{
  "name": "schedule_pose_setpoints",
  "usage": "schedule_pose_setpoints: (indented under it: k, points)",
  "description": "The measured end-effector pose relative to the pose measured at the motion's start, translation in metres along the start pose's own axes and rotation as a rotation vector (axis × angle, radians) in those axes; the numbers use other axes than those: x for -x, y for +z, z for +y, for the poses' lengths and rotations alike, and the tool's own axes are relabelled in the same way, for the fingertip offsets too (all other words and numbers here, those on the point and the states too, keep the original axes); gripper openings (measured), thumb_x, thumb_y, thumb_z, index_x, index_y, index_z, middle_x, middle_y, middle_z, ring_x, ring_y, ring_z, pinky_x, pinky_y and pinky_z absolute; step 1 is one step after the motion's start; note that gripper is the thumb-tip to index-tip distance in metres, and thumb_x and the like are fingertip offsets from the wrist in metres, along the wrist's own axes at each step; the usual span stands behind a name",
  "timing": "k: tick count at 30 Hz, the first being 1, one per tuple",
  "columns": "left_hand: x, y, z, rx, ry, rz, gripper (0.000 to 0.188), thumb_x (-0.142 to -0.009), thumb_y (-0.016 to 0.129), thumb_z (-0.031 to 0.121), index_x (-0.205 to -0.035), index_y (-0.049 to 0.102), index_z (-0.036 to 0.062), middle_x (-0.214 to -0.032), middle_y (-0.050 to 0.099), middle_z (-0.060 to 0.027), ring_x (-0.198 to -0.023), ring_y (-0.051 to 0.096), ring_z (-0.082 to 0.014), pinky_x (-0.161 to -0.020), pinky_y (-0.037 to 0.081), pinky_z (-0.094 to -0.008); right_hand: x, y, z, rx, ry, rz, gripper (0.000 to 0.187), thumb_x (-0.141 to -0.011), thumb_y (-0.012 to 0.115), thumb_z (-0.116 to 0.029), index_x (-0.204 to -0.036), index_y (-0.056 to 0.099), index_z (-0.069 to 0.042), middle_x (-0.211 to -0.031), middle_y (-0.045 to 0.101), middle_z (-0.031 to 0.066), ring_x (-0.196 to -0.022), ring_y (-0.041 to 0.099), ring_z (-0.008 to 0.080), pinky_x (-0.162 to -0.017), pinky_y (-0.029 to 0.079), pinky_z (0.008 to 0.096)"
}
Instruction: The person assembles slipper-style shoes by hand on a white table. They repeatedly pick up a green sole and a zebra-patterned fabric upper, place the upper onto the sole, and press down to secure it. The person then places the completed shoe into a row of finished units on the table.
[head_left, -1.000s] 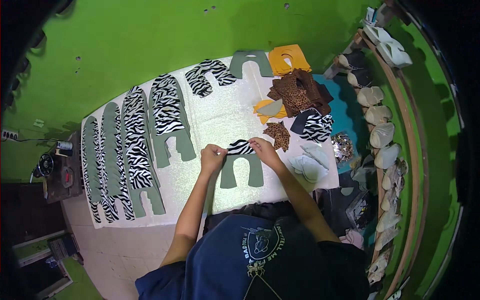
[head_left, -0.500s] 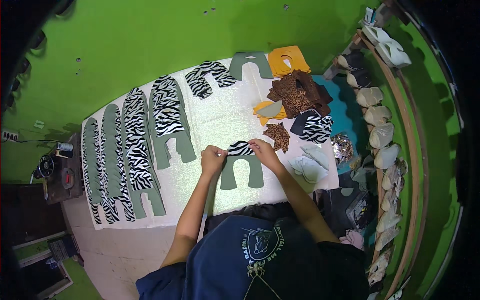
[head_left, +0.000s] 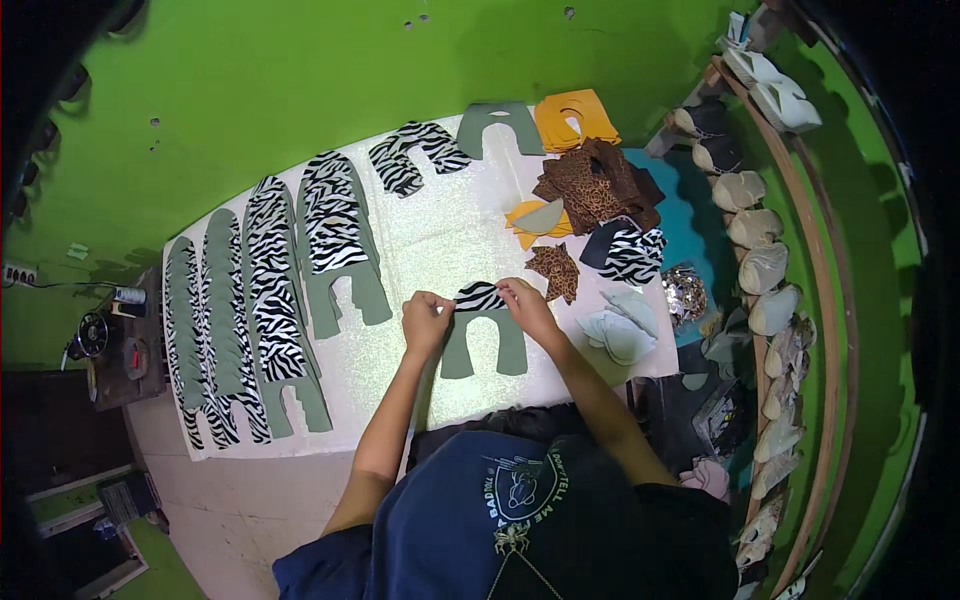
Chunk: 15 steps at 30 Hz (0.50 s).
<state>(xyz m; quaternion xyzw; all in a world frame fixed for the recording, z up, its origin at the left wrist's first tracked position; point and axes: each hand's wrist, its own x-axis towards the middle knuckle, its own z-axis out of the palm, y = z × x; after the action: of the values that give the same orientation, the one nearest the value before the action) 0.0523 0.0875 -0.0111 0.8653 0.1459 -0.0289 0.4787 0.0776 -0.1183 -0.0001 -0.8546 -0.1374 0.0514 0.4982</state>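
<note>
A curved zebra-print piece (head_left: pixel 479 297) lies along the top of a grey-green U-shaped cutout (head_left: pixel 457 352), which rests on the pale tabletop with its two legs toward me. My left hand (head_left: pixel 427 320) pinches the left end of the zebra piece. At the opposite end, my right hand (head_left: pixel 527 305) grips the same piece between thumb and fingers. Just beyond my right hand sits a small stack of leopard-print pieces (head_left: pixel 553 272). Pale grey curved pieces (head_left: pixel 620 330) lie to the right of my right forearm.
Overlapping rows of zebra-print and green cutouts (head_left: pixel 275 290) cover the table's left side. At the back are zebra cutouts (head_left: pixel 420 155), a green stack (head_left: pixel 497 130) and yellow pieces (head_left: pixel 578 120). Brown leopard pieces (head_left: pixel 595 185) are heaped at right. A wooden rack (head_left: pixel 800 230) holds shoe-shaped forms (head_left: pixel 757 230).
</note>
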Motion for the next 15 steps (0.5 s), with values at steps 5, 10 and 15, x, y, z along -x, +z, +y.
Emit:
schedule_pose_setpoints:
  k: [5,10,15]
  points:
    - [0.003,0.002,-0.006,-0.028,0.083,0.059,0.017,-0.070,0.068,0.023,-0.069,0.063,0.0064,-0.077,0.058,-0.0086,-0.076,0.051,-0.0272,-0.069,0.042,-0.0366,0.000,0.001,-0.003,0.038,-0.028,-0.001,0.015,-0.084,0.051,-0.008,-0.095,0.053,0.002,-0.089,0.057,0.0170,-0.082,0.058,0.0291,-0.071,0.046,0.0335]
    - [0.012,0.001,0.009,-0.159,0.186,0.132,0.014,-0.070,0.068,0.022,-0.069,0.064,0.0078,-0.080,0.056,-0.0077,-0.076,0.050,-0.0283,-0.069,0.041,-0.0373,-0.001,0.002,0.000,0.073,-0.068,0.020,0.013,-0.083,0.051,-0.008,-0.092,0.053,0.002,-0.087,0.056,0.0163,-0.081,0.058,0.0294,-0.071,0.046,0.0341]
    - [0.018,0.003,0.015,-0.173,0.274,0.202,0.012,-0.072,0.066,0.018,-0.072,0.064,0.0061,-0.081,0.056,-0.0082,-0.077,0.050,-0.0272,-0.068,0.040,-0.0368,0.000,0.004,0.001,0.115,-0.091,0.043,0.012,-0.083,0.051,-0.008,-0.090,0.052,0.001,-0.086,0.054,0.0154,-0.081,0.055,0.0305,-0.071,0.045,0.0362]
